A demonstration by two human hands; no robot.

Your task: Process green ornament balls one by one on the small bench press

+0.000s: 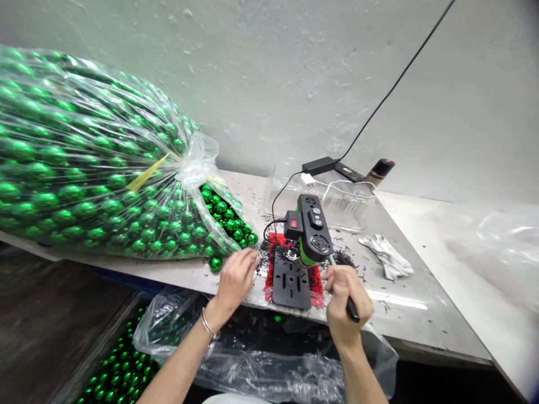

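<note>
My right hand (347, 300) is wrapped round the black-ended lever handle (352, 310) of a small bench press (315, 230) with a black and green head. Below that head is a slotted black base plate (291, 280) lying on a red sheet (317, 280). To the left of the plate, my left hand (236, 278) is over the table edge, its fingers bent together beside small black pieces (264, 255). Whatever its fingertips pinch is hidden. A loose shiny green ball (215, 264) lies just left of that hand.
A large clear bag (197, 160) of green balls fills the left, with a gap spilling balls (227, 216). Behind the press are a power adapter (319, 165), cables and a spray can (381, 171). White gloves (387, 255) lie right. A plastic-lined bin (261, 376) sits below the edge.
</note>
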